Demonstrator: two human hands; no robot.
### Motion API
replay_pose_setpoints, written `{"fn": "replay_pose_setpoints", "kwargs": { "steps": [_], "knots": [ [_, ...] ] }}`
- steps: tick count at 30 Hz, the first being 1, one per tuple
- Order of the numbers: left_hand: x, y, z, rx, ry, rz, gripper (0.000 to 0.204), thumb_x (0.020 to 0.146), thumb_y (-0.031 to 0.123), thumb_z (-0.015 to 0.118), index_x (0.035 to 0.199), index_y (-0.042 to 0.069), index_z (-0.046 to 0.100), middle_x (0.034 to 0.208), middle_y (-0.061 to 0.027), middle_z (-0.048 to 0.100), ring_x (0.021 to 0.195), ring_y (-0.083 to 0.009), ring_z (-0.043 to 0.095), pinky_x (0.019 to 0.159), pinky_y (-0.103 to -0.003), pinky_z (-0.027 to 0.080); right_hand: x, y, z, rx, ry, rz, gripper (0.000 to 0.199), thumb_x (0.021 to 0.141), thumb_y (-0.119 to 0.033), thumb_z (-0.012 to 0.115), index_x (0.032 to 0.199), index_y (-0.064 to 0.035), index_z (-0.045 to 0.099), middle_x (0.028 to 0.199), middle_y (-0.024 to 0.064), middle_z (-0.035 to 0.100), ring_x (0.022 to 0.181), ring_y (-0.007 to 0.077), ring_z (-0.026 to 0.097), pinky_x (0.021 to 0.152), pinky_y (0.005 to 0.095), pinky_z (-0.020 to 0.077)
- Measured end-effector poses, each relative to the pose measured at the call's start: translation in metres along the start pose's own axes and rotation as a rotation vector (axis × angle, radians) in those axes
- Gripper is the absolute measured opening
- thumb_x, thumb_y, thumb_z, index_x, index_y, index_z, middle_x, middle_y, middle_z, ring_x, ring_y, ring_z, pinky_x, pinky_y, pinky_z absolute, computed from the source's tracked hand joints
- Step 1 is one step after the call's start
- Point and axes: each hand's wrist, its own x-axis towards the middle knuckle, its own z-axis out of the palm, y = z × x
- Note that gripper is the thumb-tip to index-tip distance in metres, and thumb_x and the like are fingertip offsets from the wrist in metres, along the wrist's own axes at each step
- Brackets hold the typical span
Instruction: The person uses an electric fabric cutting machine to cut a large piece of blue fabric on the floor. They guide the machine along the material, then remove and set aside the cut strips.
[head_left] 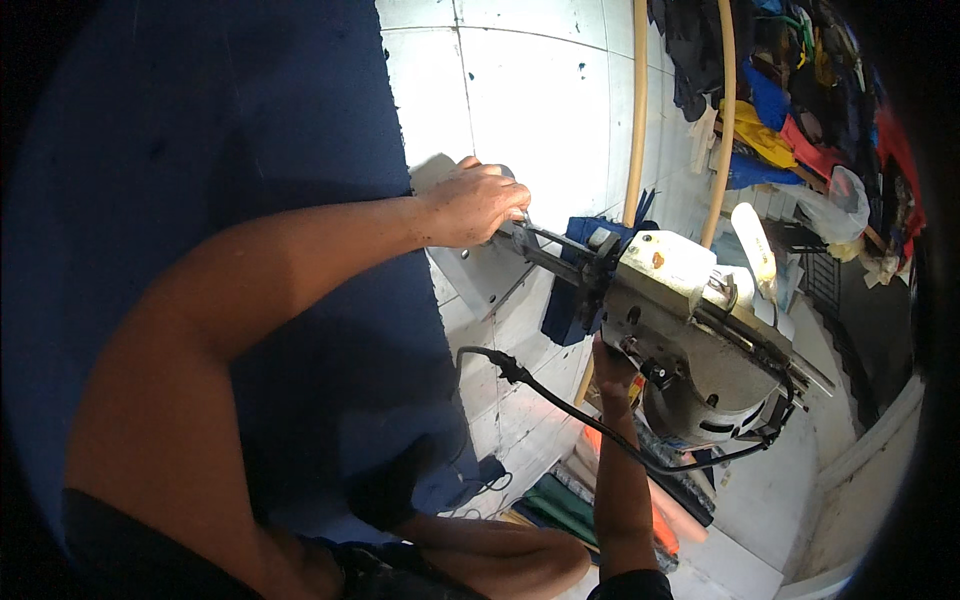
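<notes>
My left hand (pixel 472 205) is closed around the narrow metal end of a cloth cutting machine (pixel 690 350), near its flat base plate (pixel 492 282). The machine has a worn grey motor housing and a pale handle (pixel 755 248), and points across from my left hand toward the right. Whether it stands on the surface or is held tilted, I cannot tell. Below the housing is my right hand (pixel 613 368), its fingers hidden behind the machine. A black power cord (pixel 575 410) loops under the housing. Dark blue cloth (pixel 310 120) spreads under my left arm.
White tiled surface (pixel 530 90) borders the cloth's edge. A dark blue block-like thing (pixel 567 312) sits behind the machine. Two wooden poles (pixel 640 110) rise beyond it. Piled coloured cloth (pixel 765 135) fills the far right. Rolls of material (pixel 565 505) lie at the lower right.
</notes>
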Motion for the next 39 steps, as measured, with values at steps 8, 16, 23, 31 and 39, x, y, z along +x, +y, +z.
{"fn": "replay_pose_setpoints", "kwargs": {
  "steps": [8, 16, 23, 31, 39],
  "knots": [
    [-0.004, -0.007, 0.001, 0.026, 0.003, -0.021, 0.019, 0.101, 0.022, 0.045, 0.106, 0.011, 0.06, 0.1, -0.007, 0.064, 0.103, -0.0254, 0.057, 0.098, -0.047, 0.033, 0.015, -0.012, 0.004, 0.862, 0.043, 0.27, 0.05, 0.084, -0.025, 0.068, 0.127, -0.005, 0.055, 0.13, 0.0102, 0.06, 0.125, 0.0264, 0.052, 0.112, 0.0409, 0.0335],
    [0.0, -0.007, 0.002, 0.125, -0.024, 0.006, 0.019, 0.101, 0.022, 0.046, 0.106, 0.012, 0.061, 0.098, -0.0047, 0.065, 0.104, -0.0239, 0.057, 0.097, -0.045, 0.033, 0.016, 0.015, 0.009, 0.999, 0.056, 0.272, 0.048, 0.082, -0.024, 0.07, 0.123, -0.0038, 0.056, 0.126, 0.0099, 0.062, 0.117, 0.0246, 0.057, 0.106, 0.0388, 0.0398],
    [-0.002, -0.009, 0.001, 0.163, -0.005, -0.007, 0.018, 0.1, 0.022, 0.049, 0.107, 0.012, 0.062, 0.098, -0.0049, 0.065, 0.104, -0.0231, 0.057, 0.096, -0.045, 0.033, 0.015, 0.001, 0.009, 0.713, 0.069, 0.158, 0.05, 0.081, -0.024, 0.072, 0.124, -0.0053, 0.055, 0.124, 0.0093, 0.062, 0.115, 0.0234, 0.057, 0.105, 0.0376, 0.0408],
    [0.0, -0.008, -0.004, 0.226, -0.051, 0.016, 0.019, 0.1, 0.025, 0.049, 0.107, 0.013, 0.062, 0.1, -0.0026, 0.066, 0.104, -0.0228, 0.058, 0.098, -0.046, 0.032, 0.013, 0.028, 0.006, 0.561, 0.027, 0.066, 0.045, 0.09, -0.024, 0.063, 0.129, -0.0028, 0.053, 0.13, 0.0134, 0.058, 0.12, 0.0275, 0.054, 0.109, 0.0418, 0.0382],
    [0.001, -0.005, -0.006, 0.259, -0.085, -0.004, 0.019, 0.1, 0.026, 0.05, 0.108, 0.014, 0.062, 0.102, -0.0023, 0.066, 0.106, -0.0222, 0.058, 0.1, -0.045, 0.032, 0.012, -0.008, 0.006, 1.148, 0.163, 0.305, 0.057, 0.08, -0.008, 0.074, 0.128, -0.0016, 0.046, 0.124, 0.0105, 0.058, 0.118, 0.0207, 0.053, 0.103, 0.0378, 0.041]
  ]
}}
